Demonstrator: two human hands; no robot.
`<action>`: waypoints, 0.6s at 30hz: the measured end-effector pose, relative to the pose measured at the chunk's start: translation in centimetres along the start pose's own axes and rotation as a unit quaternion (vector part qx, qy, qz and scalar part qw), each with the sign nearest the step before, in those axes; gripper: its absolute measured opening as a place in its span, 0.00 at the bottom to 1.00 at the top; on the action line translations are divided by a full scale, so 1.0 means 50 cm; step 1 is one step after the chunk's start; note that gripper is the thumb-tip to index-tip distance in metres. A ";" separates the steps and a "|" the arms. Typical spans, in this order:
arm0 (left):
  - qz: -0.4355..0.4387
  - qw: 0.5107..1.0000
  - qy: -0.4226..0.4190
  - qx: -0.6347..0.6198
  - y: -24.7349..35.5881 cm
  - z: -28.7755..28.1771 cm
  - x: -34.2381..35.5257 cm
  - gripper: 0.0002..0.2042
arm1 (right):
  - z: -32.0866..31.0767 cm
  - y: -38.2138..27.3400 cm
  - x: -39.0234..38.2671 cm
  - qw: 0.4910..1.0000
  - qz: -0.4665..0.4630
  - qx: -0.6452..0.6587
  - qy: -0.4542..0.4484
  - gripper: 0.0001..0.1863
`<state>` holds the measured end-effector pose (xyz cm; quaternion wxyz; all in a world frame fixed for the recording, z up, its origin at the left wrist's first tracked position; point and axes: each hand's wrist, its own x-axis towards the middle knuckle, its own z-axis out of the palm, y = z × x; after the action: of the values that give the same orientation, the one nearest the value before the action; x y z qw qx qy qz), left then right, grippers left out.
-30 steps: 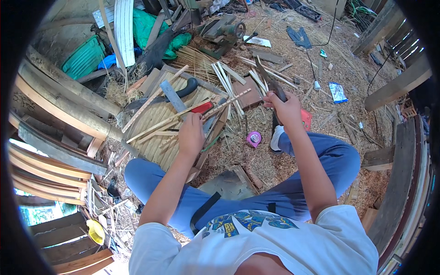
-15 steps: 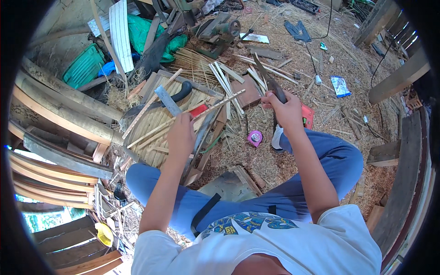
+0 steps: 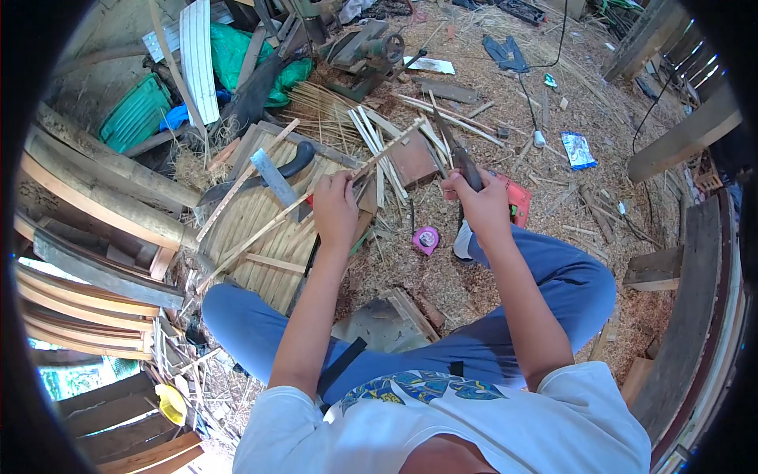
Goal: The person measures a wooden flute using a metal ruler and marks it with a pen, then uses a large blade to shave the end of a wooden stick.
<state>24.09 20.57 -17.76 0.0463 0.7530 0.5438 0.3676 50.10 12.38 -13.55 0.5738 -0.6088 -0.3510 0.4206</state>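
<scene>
My left hand is closed around a thin wooden strip, which slants from near my left knee up to the right, above a slatted wooden board. In my right hand is a knife, its dark handle in my fist and its blade pointing up and away, close to the strip's far end. Whether blade and strip touch, I cannot tell. Beside my left hand a flat silvery metal bar lies on the board. Past it rests another blade with a curved black handle.
A pink tape measure lies between my knees, and a red tool by my right hand. Several pale strips and a vise are farther off. Wood shavings cover the ground; a wooden post stands at right.
My left hand has shifted right along with the wooden strip, whose far end has come up closer to the knife. The right hand keeps its hold on the knife, slightly lower and left.
</scene>
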 end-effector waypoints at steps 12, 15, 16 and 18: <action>0.020 0.998 0.048 0.045 -0.027 0.038 0.005 0.04 | 0.049 0.015 -0.038 0.999 -0.030 -0.021 0.015 0.11; 0.013 0.992 0.044 0.115 -0.013 0.052 0.009 0.05 | 0.037 0.006 -0.044 0.997 -0.040 -0.071 0.006 0.13; 0.010 0.992 0.047 0.113 -0.012 0.051 0.011 0.05 | 0.034 0.005 -0.045 0.993 -0.058 -0.105 -0.007 0.15; 0.027 0.993 0.073 0.092 -0.012 0.050 0.014 0.06 | 0.029 0.007 -0.050 0.993 -0.073 -0.083 -0.038 0.17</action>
<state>25.23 22.23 -19.51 -0.0731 0.7396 0.5569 0.3709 47.77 10.63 -13.58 0.5366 -0.6105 -0.4498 0.3701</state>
